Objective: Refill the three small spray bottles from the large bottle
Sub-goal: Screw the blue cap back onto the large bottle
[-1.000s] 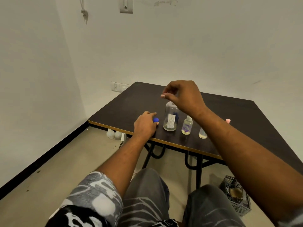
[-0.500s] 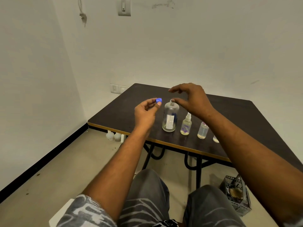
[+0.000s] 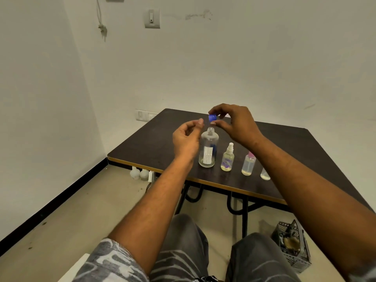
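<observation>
Bottles: one uncapped large bottle point(image 3: 208, 149), then three small sprays, the white-topped bottle point(image 3: 227, 159), the pink-topped bottle point(image 3: 248, 163) and a partly hidden third bottle point(image 3: 265, 175), along the tabletop's point(image 3: 305, 151) front edge.
Contents: a shallow pale layer in each.
Hands: right hand point(image 3: 238, 125) pinches one blue cap point(image 3: 212, 117) above the large bottle's neck; left hand point(image 3: 186, 139) loosely curled, empty.
Room: white-walled corner.

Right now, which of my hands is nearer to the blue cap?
Right. The right hand pinches the blue cap above the open neck of the large bottle; the left hand hangs just left of the cap and lower, fingers near it but not touching.
</observation>
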